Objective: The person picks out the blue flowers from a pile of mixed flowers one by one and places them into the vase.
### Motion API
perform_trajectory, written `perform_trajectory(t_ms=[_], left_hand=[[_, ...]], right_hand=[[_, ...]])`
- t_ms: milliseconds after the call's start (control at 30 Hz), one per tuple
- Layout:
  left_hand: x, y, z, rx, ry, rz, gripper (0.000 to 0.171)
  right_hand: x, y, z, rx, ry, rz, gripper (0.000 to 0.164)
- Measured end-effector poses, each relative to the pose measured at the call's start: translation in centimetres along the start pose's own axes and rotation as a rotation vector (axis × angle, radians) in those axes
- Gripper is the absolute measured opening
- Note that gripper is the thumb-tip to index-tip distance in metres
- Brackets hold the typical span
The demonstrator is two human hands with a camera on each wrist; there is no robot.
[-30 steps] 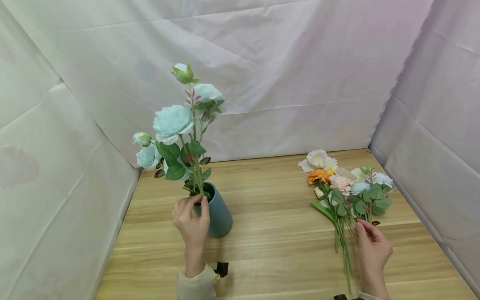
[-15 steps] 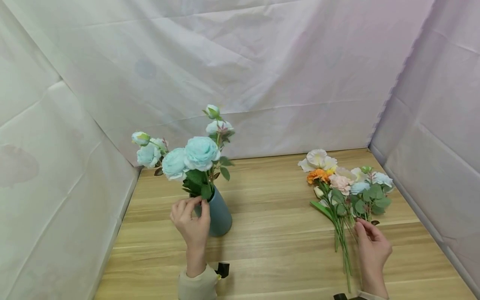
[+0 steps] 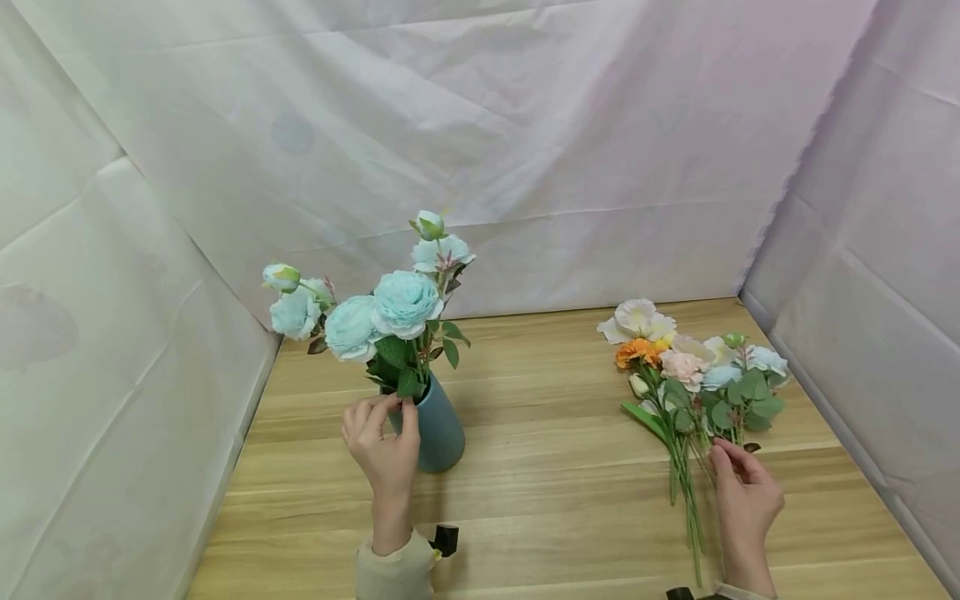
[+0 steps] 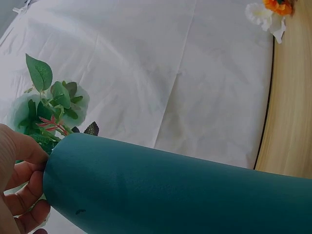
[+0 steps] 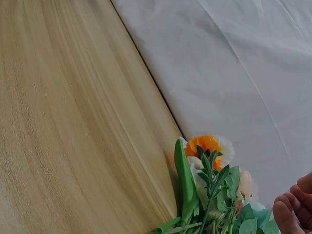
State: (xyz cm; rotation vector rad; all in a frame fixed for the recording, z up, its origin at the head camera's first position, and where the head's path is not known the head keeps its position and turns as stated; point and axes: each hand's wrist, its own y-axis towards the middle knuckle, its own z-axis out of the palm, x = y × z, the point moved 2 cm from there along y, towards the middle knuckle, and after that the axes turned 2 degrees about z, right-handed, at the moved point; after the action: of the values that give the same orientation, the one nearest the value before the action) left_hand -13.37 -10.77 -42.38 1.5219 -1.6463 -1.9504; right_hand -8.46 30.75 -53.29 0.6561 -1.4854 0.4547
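A blue-grey vase point(image 3: 438, 429) holds pale blue artificial roses point(image 3: 405, 302), their green leaves gathered at its mouth. My left hand point(image 3: 384, 446) has thumb and fingertips pinched together at the rim, on the rose stem just under the leaves; the lower stem is hidden in the vase. In the left wrist view, curled fingers point(image 4: 29, 195) lie right at the vase's edge. To the right, my right hand point(image 3: 746, 500) pinches a thin stem beside a bunch of artificial flowers point(image 3: 682, 367) in orange, pink, white and blue. Its curled fingers point(image 5: 292, 209) show at the right wrist view's corner.
Several long green stems point(image 3: 690, 508) of the bunch point toward the front of the wooden table point(image 3: 540, 467). Pale fabric walls point(image 3: 540, 167) enclose the table at the back and both sides. A small black wrist mount point(image 3: 446, 539) sits by the left sleeve.
The blue rose stem has dropped deeper into the vase and its blooms have swung lower and rightward, while my left hand stays at the rim. My right hand has hardly moved.
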Motion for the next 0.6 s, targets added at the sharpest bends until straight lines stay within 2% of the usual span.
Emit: perform_trajectory(t_ms=[100, 367, 467, 600], left_hand=[[-0.1, 0.1, 0.0, 0.001, -0.003, 0.002, 0.006], [-0.2, 0.1, -0.1, -0.002, -0.022, 0.005, 0.007], [-0.2, 0.1, -0.2, -0.005, -0.025, 0.005, 0.007], [-0.3, 0.1, -0.2, -0.005, -0.023, 0.008, 0.007]], right_hand=[[0.4, 0.0, -0.1, -0.016, -0.123, 0.010, 0.019], [-2.9, 2.0, -1.6, -0.069, -0.179, 0.006, 0.012], [-2.3, 2.1, -1.8, -0.082, -0.212, 0.037, 0.018], [-1.5, 2.1, -2.1, -0.070, -0.291, 0.036, 0.022]])
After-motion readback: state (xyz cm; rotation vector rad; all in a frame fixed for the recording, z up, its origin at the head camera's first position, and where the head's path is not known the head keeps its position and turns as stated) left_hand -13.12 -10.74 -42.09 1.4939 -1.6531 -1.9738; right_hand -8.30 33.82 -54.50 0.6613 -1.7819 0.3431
